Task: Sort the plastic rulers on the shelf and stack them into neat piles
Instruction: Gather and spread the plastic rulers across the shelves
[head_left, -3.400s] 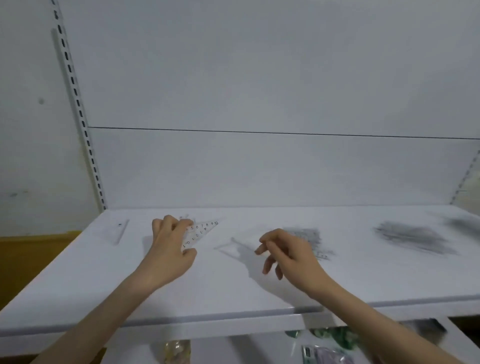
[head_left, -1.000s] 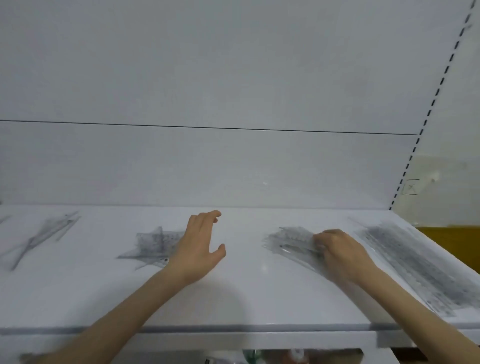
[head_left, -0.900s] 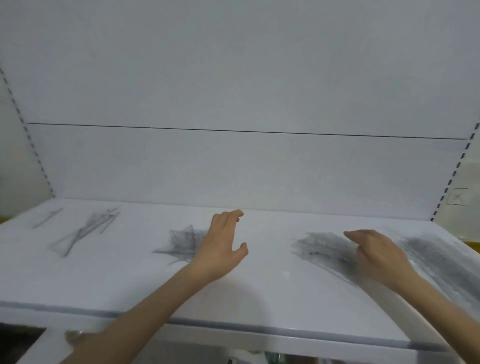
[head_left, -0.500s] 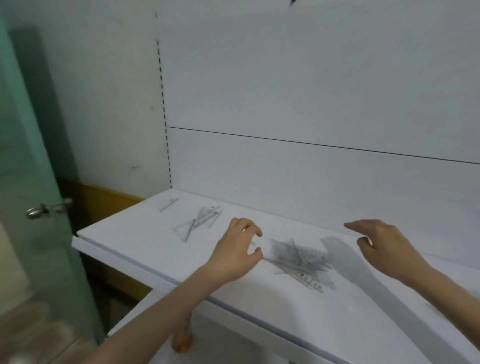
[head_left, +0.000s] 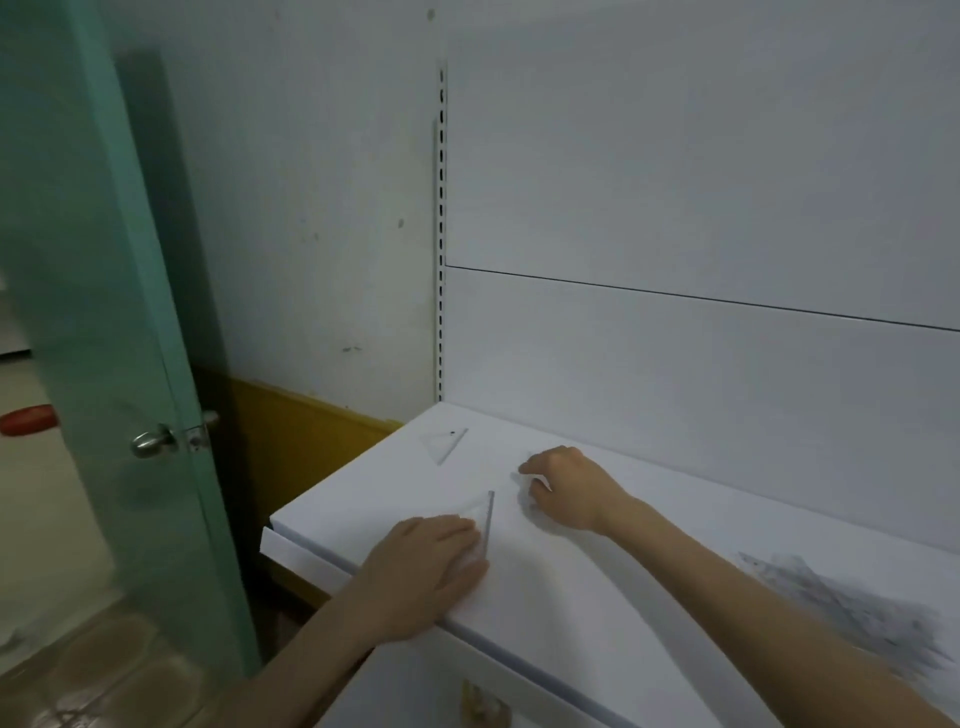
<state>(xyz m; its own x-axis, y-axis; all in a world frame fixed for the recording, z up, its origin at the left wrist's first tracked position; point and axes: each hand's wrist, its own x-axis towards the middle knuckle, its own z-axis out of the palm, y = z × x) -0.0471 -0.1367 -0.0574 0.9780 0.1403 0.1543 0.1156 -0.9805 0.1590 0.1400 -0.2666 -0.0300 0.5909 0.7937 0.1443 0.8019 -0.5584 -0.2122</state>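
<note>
Sorting step at left end of shelf (head_left: 561, 597). Left hand (head_left: 421, 566) laid flat, fingers straight, pressing on clear triangle ruler (head_left: 482, 525) near front edge. Right hand (head_left: 566, 488) knuckles up, fingers curled, tips at something pale and clear; cannot tell whether pinched or only touched. Second triangle ruler (head_left: 444, 442) alone by back-left corner, apart from both hands. Dark blurred heap of rulers (head_left: 841, 608) well to the right, looks unsorted. To do it well: slide with flat fingers rather than lift; match long edges and corners before stacking like on like; watch front lip, easy to push a thin clear piece off. Likely much sorting left.
</note>
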